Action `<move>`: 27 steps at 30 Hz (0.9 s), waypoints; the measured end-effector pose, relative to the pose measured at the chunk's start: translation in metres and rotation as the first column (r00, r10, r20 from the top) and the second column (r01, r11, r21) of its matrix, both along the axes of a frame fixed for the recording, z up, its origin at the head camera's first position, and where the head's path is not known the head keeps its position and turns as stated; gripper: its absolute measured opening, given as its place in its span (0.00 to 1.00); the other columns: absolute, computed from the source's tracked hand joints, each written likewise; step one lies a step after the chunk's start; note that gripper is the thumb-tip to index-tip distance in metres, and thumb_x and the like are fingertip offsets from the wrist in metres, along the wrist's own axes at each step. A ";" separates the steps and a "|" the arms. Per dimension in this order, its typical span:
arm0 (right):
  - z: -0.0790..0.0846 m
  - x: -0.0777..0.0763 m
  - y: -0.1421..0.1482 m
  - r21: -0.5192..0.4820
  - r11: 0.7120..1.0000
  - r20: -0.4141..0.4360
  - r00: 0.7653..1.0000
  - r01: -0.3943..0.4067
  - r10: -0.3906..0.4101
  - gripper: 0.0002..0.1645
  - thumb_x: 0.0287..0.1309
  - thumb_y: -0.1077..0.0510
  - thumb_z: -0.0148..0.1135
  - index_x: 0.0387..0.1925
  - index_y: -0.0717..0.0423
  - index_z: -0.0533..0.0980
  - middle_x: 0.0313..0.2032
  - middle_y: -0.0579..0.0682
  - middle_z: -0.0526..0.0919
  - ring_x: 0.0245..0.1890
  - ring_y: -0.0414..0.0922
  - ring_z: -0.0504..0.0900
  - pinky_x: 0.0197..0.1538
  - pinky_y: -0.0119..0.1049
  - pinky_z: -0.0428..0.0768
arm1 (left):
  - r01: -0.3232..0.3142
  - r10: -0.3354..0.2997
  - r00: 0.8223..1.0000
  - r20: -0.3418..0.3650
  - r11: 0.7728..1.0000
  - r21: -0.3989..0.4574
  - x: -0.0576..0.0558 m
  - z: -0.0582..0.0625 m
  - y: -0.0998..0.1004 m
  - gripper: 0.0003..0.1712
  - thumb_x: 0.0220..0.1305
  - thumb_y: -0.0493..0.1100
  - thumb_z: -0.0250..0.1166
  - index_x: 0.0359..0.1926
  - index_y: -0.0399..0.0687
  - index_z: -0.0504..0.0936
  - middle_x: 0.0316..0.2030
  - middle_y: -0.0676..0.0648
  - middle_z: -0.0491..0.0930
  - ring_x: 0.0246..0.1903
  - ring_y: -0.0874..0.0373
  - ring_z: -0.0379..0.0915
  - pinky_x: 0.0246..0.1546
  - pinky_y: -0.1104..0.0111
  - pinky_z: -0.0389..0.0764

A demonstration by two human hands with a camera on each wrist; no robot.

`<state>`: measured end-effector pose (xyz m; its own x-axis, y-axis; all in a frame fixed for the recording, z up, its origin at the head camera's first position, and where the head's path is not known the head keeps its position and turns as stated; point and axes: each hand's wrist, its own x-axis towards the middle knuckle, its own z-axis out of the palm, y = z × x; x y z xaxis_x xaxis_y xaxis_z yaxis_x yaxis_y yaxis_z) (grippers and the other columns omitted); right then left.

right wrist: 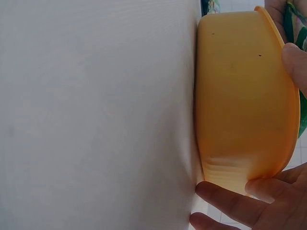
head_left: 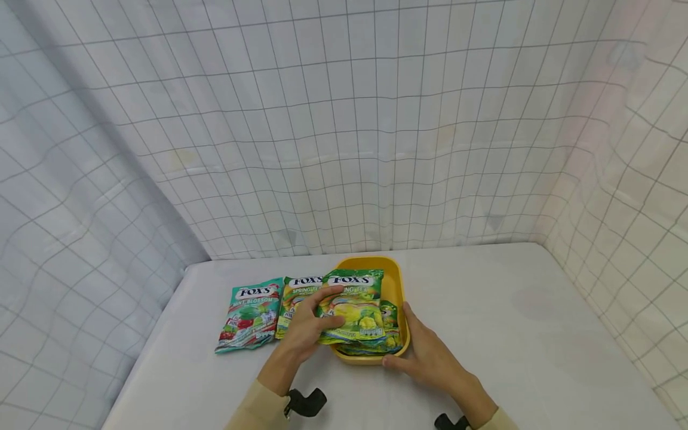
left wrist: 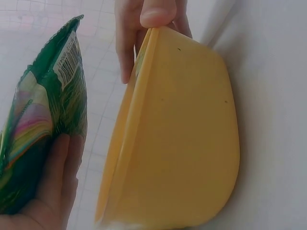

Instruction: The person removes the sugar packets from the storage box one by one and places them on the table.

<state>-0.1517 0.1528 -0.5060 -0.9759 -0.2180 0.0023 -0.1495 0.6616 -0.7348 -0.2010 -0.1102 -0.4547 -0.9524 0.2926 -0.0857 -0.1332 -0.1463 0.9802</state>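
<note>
Glossy plastic-film candy bag (head_left: 357, 310), smooth plastic tub (left wrist: 187, 124), matt cloth tabletop (head_left: 494, 322)

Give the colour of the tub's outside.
Yellow; the tub shows best in the left wrist view.

I hold a glossy green-and-yellow plastic FOX'S packet (head_left: 361, 310) in my left hand (head_left: 307, 325), printed front facing me, above a rounded yellow plastic tub (head_left: 395, 283). The tub sits upright on the bench (head_left: 500, 316), green packets (head_left: 390, 325) lying inside, my right hand (head_left: 427, 352) gripping its side.

Left hand (head_left: 309, 325) pinching; right hand (head_left: 427, 352) spread, fingers (right wrist: 232, 203) apart from thumb (right wrist: 295, 64); forearms (head_left: 276, 371) angled inward.
</note>
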 end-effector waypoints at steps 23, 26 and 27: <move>0.000 0.001 -0.001 0.005 1.000 -0.005 1.000 0.004 -0.004 0.78 0.46 0.26 0.74 0.82 0.56 0.41 0.78 0.57 0.53 0.75 0.56 0.58 0.73 0.56 0.60 | -0.112 0.109 0.992 0.060 0.993 0.049 0.028 0.004 -0.048 0.39 0.59 0.20 0.65 0.71 0.36 0.68 0.79 0.44 0.41 0.59 0.47 0.68 0.49 0.66 0.82; -0.001 0.001 -0.001 0.011 1.000 -0.009 1.000 0.005 -0.005 0.78 0.46 0.25 0.74 0.82 0.56 0.41 0.78 0.57 0.53 0.75 0.56 0.58 0.73 0.56 0.60 | -0.125 0.122 0.990 0.064 0.991 0.049 0.031 0.006 -0.052 0.39 0.59 0.20 0.65 0.71 0.36 0.68 0.78 0.42 0.45 0.57 0.48 0.70 0.49 0.66 0.83; -0.001 0.001 -0.001 0.012 1.000 -0.010 1.000 0.005 -0.005 0.78 0.46 0.25 0.74 0.82 0.56 0.41 0.78 0.57 0.53 0.75 0.56 0.58 0.72 0.56 0.60 | -0.136 0.133 0.989 0.064 0.990 0.049 0.033 0.006 -0.054 0.39 0.58 0.20 0.65 0.71 0.36 0.68 0.79 0.43 0.44 0.57 0.49 0.70 0.48 0.66 0.83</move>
<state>-0.1509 0.1520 -0.5069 -0.9770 -0.2130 0.0095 -0.1533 0.6709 -0.7256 -0.1683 -0.1639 -0.4485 -0.9768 0.1682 -0.1322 -0.1678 -0.2188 0.9612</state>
